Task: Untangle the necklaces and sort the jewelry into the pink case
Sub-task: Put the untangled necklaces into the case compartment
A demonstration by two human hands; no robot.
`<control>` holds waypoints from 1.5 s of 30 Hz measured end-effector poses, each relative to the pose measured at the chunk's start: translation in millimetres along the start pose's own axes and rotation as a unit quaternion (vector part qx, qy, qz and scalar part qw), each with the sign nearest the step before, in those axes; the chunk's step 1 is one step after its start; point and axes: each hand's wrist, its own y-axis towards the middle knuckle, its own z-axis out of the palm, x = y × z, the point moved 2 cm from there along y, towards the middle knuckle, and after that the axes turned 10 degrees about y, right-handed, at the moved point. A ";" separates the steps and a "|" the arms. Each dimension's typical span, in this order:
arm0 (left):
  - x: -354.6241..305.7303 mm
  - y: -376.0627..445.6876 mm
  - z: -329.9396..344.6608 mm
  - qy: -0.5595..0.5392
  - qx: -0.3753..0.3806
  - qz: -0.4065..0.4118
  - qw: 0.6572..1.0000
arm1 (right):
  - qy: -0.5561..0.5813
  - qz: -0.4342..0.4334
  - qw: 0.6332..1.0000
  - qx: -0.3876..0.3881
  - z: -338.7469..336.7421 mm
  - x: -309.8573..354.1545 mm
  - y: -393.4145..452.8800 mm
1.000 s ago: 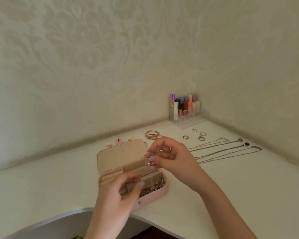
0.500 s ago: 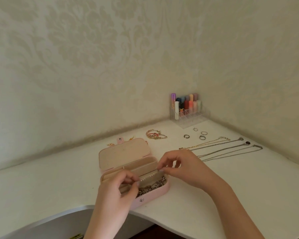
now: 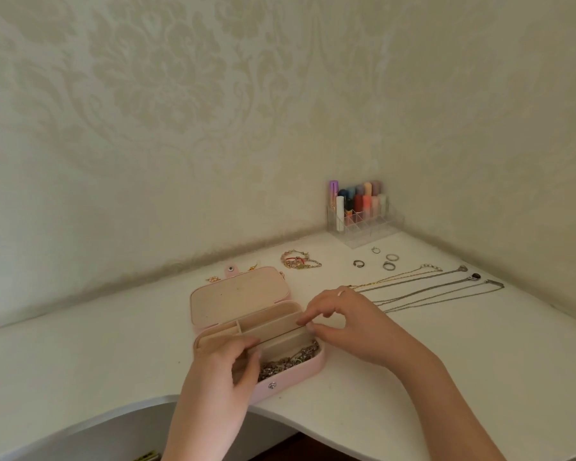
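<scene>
Both hands work over the open pink case (image 3: 300, 374): left hand (image 3: 220, 371) curls over the chains (image 3: 290, 362); right hand (image 3: 343, 322) fingers (image 3: 305, 319) pinch together at its rim, contents unclear.

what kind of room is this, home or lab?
Most likely a home, a bedroom vanity corner: cream damask-patterned wallpaper, a clear acrylic organizer of lipstick tubes in the corner, and an open pink jewelry case on the white curved-edge tabletop.

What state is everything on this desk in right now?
pink case: open, lid laid back, chains piled in its front compartment
left hand: fingers curled at the case's front compartment
right hand: fingertips pinched at the case's right end
necklaces: stretched out side by side
rings: loose on the desk
</scene>
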 end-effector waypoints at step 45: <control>3.8 10.1 16.1 0.038 -0.005 -0.065 0.997 | -0.329 0.392 0.789 -0.339 -135.9 -105.4 -54.4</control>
